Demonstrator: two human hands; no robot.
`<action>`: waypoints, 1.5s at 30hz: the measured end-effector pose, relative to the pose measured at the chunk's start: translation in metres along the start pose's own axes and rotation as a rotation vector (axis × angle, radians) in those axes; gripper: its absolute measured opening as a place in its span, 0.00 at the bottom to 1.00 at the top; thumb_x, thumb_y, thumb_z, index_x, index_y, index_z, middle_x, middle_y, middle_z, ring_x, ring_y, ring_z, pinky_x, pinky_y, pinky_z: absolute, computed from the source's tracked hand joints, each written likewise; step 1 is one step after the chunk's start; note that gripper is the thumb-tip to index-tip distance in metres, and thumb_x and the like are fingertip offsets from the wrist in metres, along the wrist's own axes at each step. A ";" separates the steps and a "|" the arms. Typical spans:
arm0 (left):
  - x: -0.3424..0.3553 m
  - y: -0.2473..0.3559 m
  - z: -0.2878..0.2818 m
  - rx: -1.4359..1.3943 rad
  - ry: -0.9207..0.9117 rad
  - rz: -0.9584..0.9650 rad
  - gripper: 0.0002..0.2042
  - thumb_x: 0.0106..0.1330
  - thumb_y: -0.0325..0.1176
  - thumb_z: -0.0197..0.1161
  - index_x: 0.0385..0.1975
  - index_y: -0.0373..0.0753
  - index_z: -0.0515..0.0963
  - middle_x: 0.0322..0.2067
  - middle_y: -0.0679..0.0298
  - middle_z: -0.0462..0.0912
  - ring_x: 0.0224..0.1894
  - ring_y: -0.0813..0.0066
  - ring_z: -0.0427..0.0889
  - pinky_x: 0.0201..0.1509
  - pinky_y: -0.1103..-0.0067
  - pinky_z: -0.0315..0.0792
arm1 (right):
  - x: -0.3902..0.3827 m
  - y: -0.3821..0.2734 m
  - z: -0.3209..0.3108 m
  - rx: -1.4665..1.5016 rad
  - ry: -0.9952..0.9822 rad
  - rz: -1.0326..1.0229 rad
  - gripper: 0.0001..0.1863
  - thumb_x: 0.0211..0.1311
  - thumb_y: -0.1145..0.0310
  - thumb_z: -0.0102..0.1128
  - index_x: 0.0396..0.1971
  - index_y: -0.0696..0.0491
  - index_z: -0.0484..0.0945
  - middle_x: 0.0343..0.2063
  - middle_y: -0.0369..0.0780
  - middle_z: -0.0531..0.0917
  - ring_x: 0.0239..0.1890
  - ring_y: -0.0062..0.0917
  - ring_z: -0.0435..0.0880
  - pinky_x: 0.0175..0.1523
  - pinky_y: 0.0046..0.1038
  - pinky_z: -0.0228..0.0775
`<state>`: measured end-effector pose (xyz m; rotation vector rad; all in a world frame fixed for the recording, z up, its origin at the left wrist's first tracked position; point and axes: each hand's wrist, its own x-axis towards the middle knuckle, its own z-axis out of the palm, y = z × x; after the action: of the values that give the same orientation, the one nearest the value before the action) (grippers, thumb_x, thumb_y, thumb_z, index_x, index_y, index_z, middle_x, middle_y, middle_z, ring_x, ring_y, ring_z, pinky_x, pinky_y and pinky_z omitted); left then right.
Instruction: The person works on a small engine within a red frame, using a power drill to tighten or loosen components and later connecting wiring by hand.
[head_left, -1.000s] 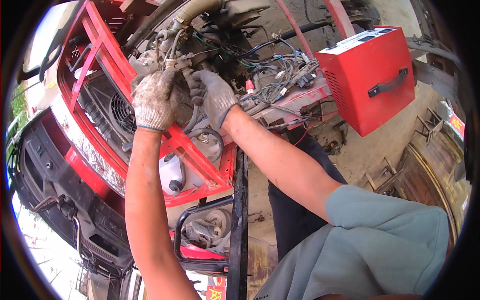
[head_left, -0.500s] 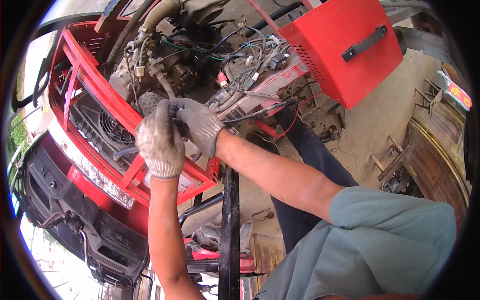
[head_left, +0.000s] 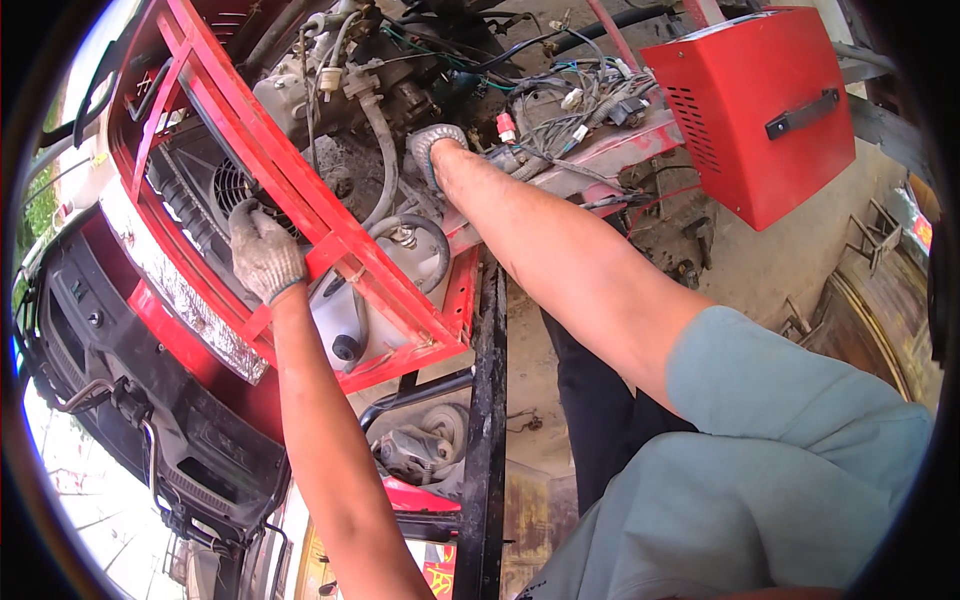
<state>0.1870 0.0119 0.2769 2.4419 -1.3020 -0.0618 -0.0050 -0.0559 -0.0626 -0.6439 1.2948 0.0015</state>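
Note:
My left hand (head_left: pixel 265 252), in a grey knit work glove, rests at the radiator fan (head_left: pixel 232 187) inside a red metal frame (head_left: pixel 345 245). Its fingers look extended, and nothing shows in its grasp. My right hand (head_left: pixel 432 150), gloved too, reaches down beside the engine (head_left: pixel 290 105); its fingers are hidden behind the hand and wrist. Between the hands, a looped dark hose (head_left: pixel 445 255) lies over a white plastic tank (head_left: pixel 395 335) with a black cap (head_left: pixel 346 347). A grey hose (head_left: pixel 385 165) runs down from the engine, left of my right hand.
Tangled wiring (head_left: pixel 590 105) with a red connector (head_left: pixel 506 127) lies on a rusty red beam (head_left: pixel 600 165). A red box with a black handle (head_left: pixel 750 110) stands at the right. A black bar (head_left: pixel 490 430) runs toward me. Black dashboard-like bodywork (head_left: pixel 150 400) fills the left side.
My hands have come apart from over the white tank. The left went left to the fan; the right moved up toward the engine. The looped hose and tank are uncovered, and the view has shifted.

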 end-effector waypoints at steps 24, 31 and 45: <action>-0.038 -0.053 -0.060 0.037 -0.102 -0.080 0.09 0.73 0.30 0.54 0.43 0.37 0.81 0.39 0.50 0.86 0.41 0.50 0.85 0.49 0.65 0.76 | -0.108 -0.031 0.136 1.185 -0.212 0.187 0.23 0.79 0.59 0.42 0.57 0.57 0.79 0.57 0.45 0.84 0.59 0.40 0.80 0.68 0.38 0.68; -0.033 -0.044 -0.050 0.004 -0.109 -0.086 0.09 0.73 0.30 0.54 0.43 0.37 0.81 0.40 0.50 0.86 0.42 0.49 0.85 0.50 0.65 0.76 | -0.076 -0.006 0.130 1.163 -0.180 0.122 0.24 0.78 0.54 0.45 0.57 0.56 0.78 0.56 0.44 0.84 0.55 0.40 0.80 0.65 0.38 0.69; -0.031 -0.040 -0.055 0.016 -0.135 -0.107 0.10 0.73 0.31 0.54 0.44 0.36 0.81 0.39 0.48 0.86 0.43 0.46 0.85 0.50 0.64 0.76 | -0.077 -0.008 0.137 1.290 -0.215 0.086 0.22 0.76 0.51 0.42 0.46 0.51 0.82 0.41 0.44 0.87 0.40 0.42 0.82 0.52 0.43 0.75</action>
<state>0.2123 0.0737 0.3102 2.5578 -1.2288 -0.2489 0.0963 0.0255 0.0267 0.5086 0.8632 -0.6263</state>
